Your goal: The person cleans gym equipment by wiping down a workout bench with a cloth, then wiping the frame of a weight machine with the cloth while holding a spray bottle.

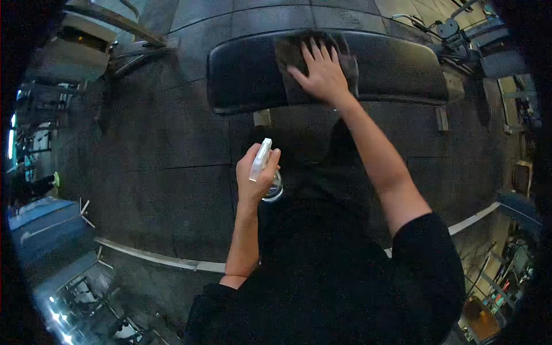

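A long black padded bench (402, 66) stretches across the floor ahead of me. Flat on a dark cloth (290, 57) lies my right hand (324, 72), its fingers spread, pressing the cloth against the top of the bench pad. Lower down and nearer my body, my left hand (256, 169) is wrapped round the neck of a spray bottle (262, 160) with a white trigger head. The clear lower part of the bottle shows beneath my fingers. The bottle is held apart from the bench.
Dark rubber floor tiles (172, 195) surround the bench. Gym equipment stands at the upper left (80, 54) and at the upper right (460, 37). A pale strip (155, 257) runs across the floor behind me.
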`<action>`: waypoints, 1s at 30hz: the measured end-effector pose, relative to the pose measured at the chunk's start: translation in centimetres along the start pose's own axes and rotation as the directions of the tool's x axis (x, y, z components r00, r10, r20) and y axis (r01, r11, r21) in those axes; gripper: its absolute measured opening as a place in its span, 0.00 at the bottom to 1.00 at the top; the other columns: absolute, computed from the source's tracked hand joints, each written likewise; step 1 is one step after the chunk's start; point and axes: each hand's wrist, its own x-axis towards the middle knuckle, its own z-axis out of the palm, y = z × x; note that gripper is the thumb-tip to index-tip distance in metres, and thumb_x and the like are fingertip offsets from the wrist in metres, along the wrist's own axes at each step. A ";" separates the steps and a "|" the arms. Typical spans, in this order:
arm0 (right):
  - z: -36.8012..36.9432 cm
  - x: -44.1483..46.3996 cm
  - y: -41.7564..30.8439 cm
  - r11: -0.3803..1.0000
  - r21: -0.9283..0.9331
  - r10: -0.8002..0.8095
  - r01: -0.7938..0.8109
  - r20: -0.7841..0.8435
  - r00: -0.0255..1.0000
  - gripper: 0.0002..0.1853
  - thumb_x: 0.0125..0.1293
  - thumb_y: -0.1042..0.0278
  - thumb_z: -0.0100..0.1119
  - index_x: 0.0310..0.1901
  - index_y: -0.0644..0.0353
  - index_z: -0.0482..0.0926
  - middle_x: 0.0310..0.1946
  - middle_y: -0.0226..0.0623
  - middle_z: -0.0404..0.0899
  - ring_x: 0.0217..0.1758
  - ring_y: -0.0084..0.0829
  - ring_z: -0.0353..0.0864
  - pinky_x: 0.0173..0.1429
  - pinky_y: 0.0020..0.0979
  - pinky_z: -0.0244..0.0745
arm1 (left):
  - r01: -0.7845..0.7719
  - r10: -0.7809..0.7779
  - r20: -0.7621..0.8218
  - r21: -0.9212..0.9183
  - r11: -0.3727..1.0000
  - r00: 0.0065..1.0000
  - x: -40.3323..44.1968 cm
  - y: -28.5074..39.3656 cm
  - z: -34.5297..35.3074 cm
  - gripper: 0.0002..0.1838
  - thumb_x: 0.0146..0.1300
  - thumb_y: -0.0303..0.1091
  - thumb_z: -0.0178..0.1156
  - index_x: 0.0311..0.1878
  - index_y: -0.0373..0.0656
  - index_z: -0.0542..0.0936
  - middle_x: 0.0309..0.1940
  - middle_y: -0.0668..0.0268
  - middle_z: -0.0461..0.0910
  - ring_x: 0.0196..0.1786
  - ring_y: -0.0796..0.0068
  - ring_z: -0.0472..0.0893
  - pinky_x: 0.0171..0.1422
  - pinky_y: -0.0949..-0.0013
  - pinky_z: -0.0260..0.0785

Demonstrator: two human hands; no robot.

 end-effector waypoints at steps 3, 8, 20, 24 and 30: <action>-2.3 -7.4 1.4 0.997 0.074 -0.008 0.012 -0.053 0.999 0.49 0.75 0.25 0.40 0.80 0.63 0.59 0.81 0.57 0.55 0.86 0.55 0.48 0.86 0.58 0.40 | 0.056 -0.057 0.037 0.045 0.997 0.998 0.4 -0.2 0.2 0.11 0.70 0.37 0.67 0.40 0.38 0.82 0.31 0.65 0.82 0.32 0.76 0.84 0.37 0.70 0.75; 0.2 -0.9 4.4 1.000 -0.017 0.011 -0.013 -0.097 0.995 0.49 0.75 0.25 0.42 0.80 0.62 0.59 0.82 0.53 0.55 0.86 0.50 0.50 0.86 0.56 0.41 | -0.025 0.008 0.107 0.157 0.987 0.994 1.4 0.0 -0.5 0.12 0.70 0.38 0.67 0.41 0.37 0.82 0.31 0.64 0.83 0.33 0.76 0.85 0.37 0.70 0.76; -1.9 -6.1 6.0 0.997 -0.044 0.058 -0.061 -0.077 0.995 0.42 0.78 0.30 0.40 0.82 0.54 0.58 0.81 0.54 0.56 0.86 0.56 0.49 0.86 0.57 0.41 | -0.094 0.096 0.136 -0.017 0.995 0.986 1.8 2.8 3.1 0.11 0.71 0.36 0.67 0.44 0.36 0.83 0.35 0.62 0.85 0.34 0.75 0.86 0.39 0.70 0.78; -4.0 -11.9 7.2 0.998 -0.043 0.040 -0.043 -0.069 0.997 0.41 0.78 0.32 0.45 0.80 0.55 0.61 0.81 0.54 0.57 0.85 0.55 0.51 0.86 0.56 0.43 | -0.116 0.097 0.226 0.072 0.991 0.969 2.6 1.6 3.8 0.12 0.71 0.36 0.66 0.46 0.35 0.83 0.34 0.62 0.85 0.34 0.75 0.86 0.39 0.70 0.78; -1.3 -4.7 16.5 0.948 -0.047 0.306 -0.316 -0.143 0.941 0.42 0.77 0.29 0.40 0.80 0.53 0.63 0.82 0.47 0.58 0.86 0.47 0.53 0.86 0.51 0.45 | -0.182 0.101 0.344 0.214 0.960 0.933 3.1 4.1 6.4 0.14 0.72 0.39 0.65 0.46 0.35 0.83 0.31 0.63 0.84 0.33 0.76 0.85 0.38 0.70 0.77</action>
